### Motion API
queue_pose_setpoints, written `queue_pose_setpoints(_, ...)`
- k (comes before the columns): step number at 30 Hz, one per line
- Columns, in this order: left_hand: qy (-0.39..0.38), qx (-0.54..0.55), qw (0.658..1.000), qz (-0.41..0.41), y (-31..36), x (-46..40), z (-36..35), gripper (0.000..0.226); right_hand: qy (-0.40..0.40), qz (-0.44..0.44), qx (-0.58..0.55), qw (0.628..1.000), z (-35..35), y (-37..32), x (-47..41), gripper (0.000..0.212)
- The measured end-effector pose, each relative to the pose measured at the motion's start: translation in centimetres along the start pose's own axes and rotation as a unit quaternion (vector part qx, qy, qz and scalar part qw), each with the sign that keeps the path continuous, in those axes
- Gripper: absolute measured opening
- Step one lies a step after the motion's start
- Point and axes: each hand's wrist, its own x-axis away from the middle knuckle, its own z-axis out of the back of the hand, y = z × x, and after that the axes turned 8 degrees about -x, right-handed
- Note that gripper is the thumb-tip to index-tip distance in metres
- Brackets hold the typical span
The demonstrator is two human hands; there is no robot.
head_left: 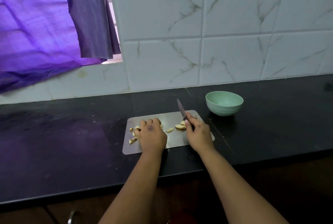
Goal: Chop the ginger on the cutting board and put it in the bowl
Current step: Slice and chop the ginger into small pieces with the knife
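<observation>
Black counter; right hand holds knife pointing away.

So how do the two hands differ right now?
The left hand lies knuckles-up over the ginger pieces at the cutting board's left; the right hand grips the knife, blade raised and pointing away. The left holds no tool. Both are over the board.

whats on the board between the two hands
In the head view, a few ginger slices lie on the cutting board between the left hand and the right hand, which holds the knife.
</observation>
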Motion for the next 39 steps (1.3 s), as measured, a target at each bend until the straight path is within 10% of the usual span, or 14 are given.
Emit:
queue_pose_setpoints(15, -0.051, -0.038, 0.988, -0.139, 1.8, -0.1, -0.9, 0.026, 0.079, 0.009, -0.089, 0.993, -0.6, 2.1, -0.8, 0.036)
queue_pose_setpoints(29, 0.046, 0.041, 0.997, 0.052, -0.6, -0.5, -0.3, 0.025, 0.088, -0.056, -0.14, 0.985, 0.1, 2.1, -1.0, 0.038)
queue_pose_setpoints(39, -0.046, -0.048, 0.988, -0.141, 1.4, -0.4, -0.4, 0.029, 0.068, -0.043, -0.124, 0.989, -0.2, 2.0, -0.8, 0.036)
